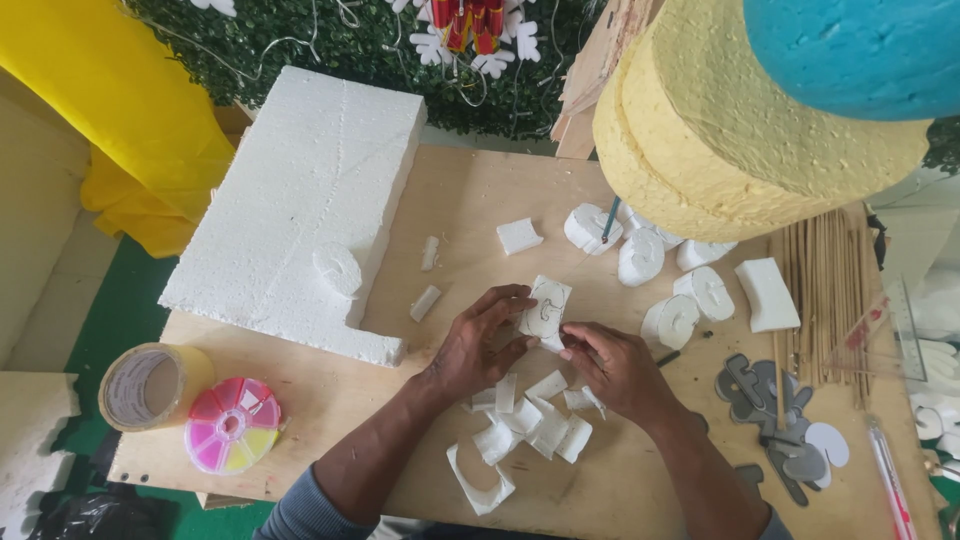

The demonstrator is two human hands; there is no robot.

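**One foam shape in hand, several cut, much of the slab uncut**

Going from the left, we saw a roll of tape (152,385) and a round pink-and-yellow compartment box (232,424) at the near edge of the plywood surface (470,200). Beyond them lay the big white foam slab (300,200), notched at its near right corner and with one traced shape on it not yet cut out; most of the slab was whole, so we judged plenty of material remained.

At the middle, our left hand (475,345) had its fingers closed on the left edge of a small foam piece (543,308) with a curved outline drawn on its face. Our right hand (615,370) pinched the piece's lower right corner, fingers narrow; whether they also held a blade we could not tell. The piece sat just above the surface, its long axis running away from us and leaning slightly right, drawn face up.

Below the hands lay a heap of white offcuts (530,425), which suggested trimming well under way. Further right, a group of finished curved foam shapes (670,280) rested under the yellow foam discs (720,140), then grey templates (760,395) and a bundle of bamboo sticks (830,290).
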